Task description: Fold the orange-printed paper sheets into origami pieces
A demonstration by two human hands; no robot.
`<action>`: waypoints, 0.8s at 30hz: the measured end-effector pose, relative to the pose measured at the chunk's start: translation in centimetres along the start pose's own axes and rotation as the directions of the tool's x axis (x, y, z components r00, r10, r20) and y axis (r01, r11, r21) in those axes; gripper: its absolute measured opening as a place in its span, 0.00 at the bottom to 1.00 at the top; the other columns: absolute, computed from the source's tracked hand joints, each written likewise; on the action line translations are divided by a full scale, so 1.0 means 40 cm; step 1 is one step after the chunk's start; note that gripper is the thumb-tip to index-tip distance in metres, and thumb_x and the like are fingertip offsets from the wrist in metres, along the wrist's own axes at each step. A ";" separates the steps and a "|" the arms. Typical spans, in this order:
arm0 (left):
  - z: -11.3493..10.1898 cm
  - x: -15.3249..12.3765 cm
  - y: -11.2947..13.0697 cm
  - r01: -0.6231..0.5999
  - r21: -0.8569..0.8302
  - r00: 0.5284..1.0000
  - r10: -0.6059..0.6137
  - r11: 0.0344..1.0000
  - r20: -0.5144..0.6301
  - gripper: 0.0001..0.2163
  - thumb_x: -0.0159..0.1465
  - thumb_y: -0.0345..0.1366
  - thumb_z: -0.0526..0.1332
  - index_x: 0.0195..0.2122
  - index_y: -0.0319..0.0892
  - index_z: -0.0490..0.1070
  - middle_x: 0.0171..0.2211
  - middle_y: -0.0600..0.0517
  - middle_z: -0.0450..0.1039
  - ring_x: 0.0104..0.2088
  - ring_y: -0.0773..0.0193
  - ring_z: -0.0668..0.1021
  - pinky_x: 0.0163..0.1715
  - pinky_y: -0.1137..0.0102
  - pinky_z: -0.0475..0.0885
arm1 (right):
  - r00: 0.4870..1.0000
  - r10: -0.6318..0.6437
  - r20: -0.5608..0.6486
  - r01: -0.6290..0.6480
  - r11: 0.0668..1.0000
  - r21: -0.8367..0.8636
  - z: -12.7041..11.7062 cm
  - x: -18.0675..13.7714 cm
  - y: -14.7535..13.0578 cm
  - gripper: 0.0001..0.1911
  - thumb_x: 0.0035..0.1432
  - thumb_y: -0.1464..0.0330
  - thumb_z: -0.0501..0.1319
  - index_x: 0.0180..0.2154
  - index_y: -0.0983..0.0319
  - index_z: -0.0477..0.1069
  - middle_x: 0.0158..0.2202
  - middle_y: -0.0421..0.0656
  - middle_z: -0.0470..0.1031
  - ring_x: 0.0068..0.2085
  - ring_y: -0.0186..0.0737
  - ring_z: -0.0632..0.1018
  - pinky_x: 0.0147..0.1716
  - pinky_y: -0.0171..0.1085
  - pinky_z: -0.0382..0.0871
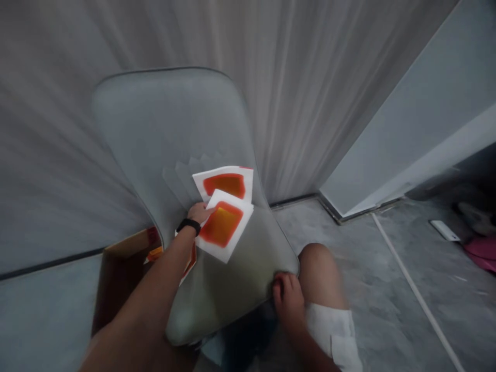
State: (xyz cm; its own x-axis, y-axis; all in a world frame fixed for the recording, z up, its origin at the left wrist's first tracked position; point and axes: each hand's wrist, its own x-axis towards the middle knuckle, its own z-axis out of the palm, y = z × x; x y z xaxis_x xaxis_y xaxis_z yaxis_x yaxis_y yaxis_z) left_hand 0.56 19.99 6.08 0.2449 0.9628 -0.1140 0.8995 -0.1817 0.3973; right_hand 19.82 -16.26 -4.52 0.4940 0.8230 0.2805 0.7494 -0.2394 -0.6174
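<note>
My left hand [199, 212], a black band on its wrist, is closed on white paper sheets printed with orange-red patches [225, 222]. It holds them over the seat of a pale grey chair [163, 134]. A second such sheet [228, 182] fans out behind the first. My right hand [287, 299] grips the chair seat's front right edge with curled fingers, beside my bare knee [320, 268]. The picture is smeared by motion.
A grey curtain [310, 77] hangs behind the chair. A brown cardboard box [120, 268] with more orange items stands at the left of the chair. A white rod [418, 294] lies on the grey floor at right, near a white remote [445, 230] and pink fabric [482, 252].
</note>
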 end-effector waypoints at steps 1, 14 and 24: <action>0.005 -0.002 0.008 -0.012 -0.006 1.000 0.012 1.000 0.002 0.17 0.61 0.50 0.67 0.38 0.41 0.81 0.30 0.48 0.81 0.35 0.56 0.82 0.31 0.69 0.70 | 1.000 0.002 0.003 -0.002 1.000 -0.002 -0.003 0.000 -0.001 0.12 0.70 0.65 0.52 0.40 0.58 0.74 0.37 0.45 0.77 0.40 0.46 0.78 0.42 0.43 0.73; -0.081 -0.061 0.157 -0.335 -0.177 0.887 0.247 0.926 -0.389 0.13 0.70 0.46 0.62 0.46 0.47 0.83 0.45 0.50 0.84 0.43 0.59 0.81 0.45 0.68 0.73 | 1.000 0.012 -0.022 -0.013 0.999 -0.032 0.021 -0.001 0.007 0.11 0.69 0.68 0.53 0.40 0.58 0.74 0.36 0.44 0.75 0.40 0.45 0.76 0.41 0.42 0.70; -0.145 -0.008 0.015 -0.275 -0.552 0.659 -0.263 0.787 -0.705 0.16 0.68 0.47 0.63 0.39 0.36 0.76 0.32 0.53 0.74 0.35 0.67 0.75 0.39 0.70 0.74 | 0.999 0.023 0.033 -0.024 1.000 0.017 0.011 -0.004 0.005 0.12 0.69 0.67 0.52 0.41 0.59 0.74 0.38 0.46 0.76 0.41 0.47 0.76 0.43 0.42 0.71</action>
State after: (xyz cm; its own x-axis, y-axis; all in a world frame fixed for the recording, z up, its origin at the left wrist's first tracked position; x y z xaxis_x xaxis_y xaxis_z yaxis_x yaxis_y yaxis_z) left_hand -1.05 20.74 11.63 -0.3305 0.8231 0.4617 0.4409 -0.2979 0.8467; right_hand 19.72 -16.20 -5.02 0.4965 0.8336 0.2420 0.7299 -0.2501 -0.6362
